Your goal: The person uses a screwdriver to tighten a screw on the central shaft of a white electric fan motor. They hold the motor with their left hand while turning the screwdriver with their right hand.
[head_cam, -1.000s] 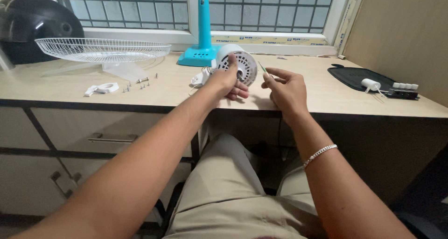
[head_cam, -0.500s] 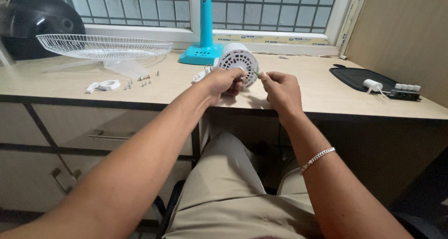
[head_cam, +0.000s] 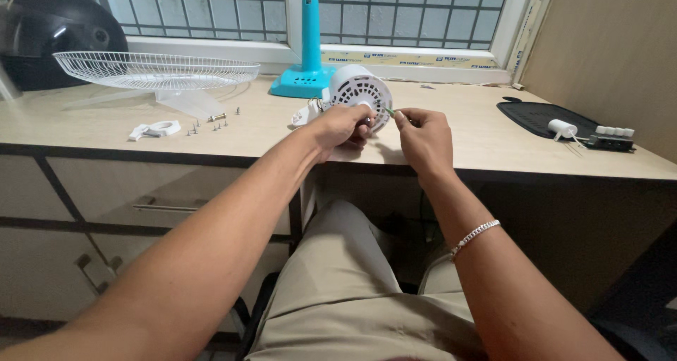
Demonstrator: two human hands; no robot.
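Note:
A white round fan motor housing (head_cam: pixel 360 93) with vent slots stands on the wooden desk (head_cam: pixel 479 132) near its front edge. My left hand (head_cam: pixel 342 125) grips the housing from the lower left, fingers over its front. Just right of the housing, my right hand (head_cam: pixel 423 135) pinches a thin green tool (head_cam: pixel 389 111), whose tip touches the housing's right side. A silver bracelet (head_cam: pixel 478 235) hangs on my right wrist.
A turquoise fan stand (head_cam: pixel 308 47) rises behind the housing. A white wire fan grille (head_cam: pixel 155 68), several loose screws (head_cam: pixel 211 123) and a white plastic part (head_cam: pixel 156 129) lie to the left. A black helmet (head_cam: pixel 49 26) sits far left, a black tray (head_cam: pixel 546 116) with small white parts right.
My right hand has closed in on the housing's right side, bringing the green tool against it. The left hand keeps its grip on the housing.

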